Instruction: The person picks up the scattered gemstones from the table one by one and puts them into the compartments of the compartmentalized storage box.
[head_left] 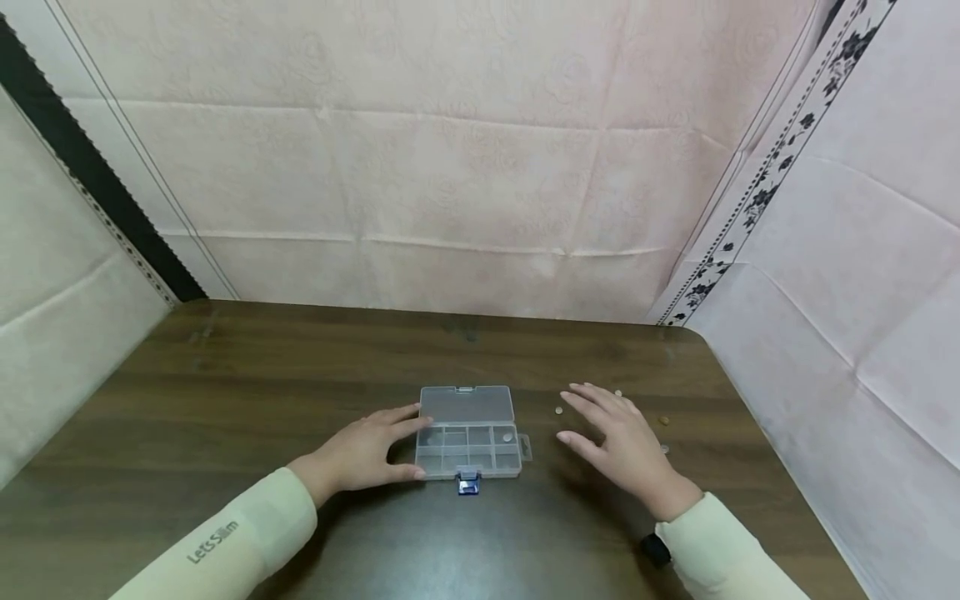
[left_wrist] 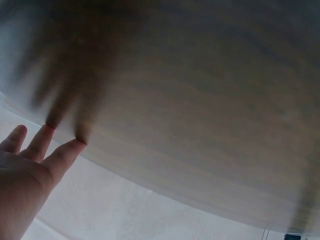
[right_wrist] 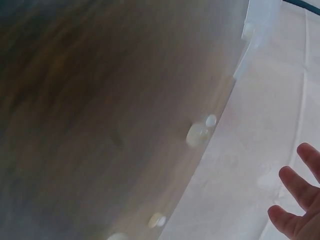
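Note:
A clear plastic compartment box (head_left: 465, 451) lies on the table, its lid (head_left: 467, 406) folded back and its blue latch (head_left: 468, 483) hanging at the front. One small round whitish piece (head_left: 507, 437) sits in a right-hand compartment. My left hand (head_left: 362, 450) rests at the box's left side, thumb by the front corner and index finger by the hinge. To the right of the box, my right hand (head_left: 617, 437) hovers with its fingers spread and nothing seen in it. Near it are a pale piece (head_left: 558, 410) and a yellowish one (head_left: 663, 421).
More small round pieces lie beyond and beside the right hand, a white one (head_left: 618, 392) and a clear one (head_left: 664, 448). White cloth (head_left: 450, 183) walls off the back and both sides of the brown wooden table (head_left: 225, 400).

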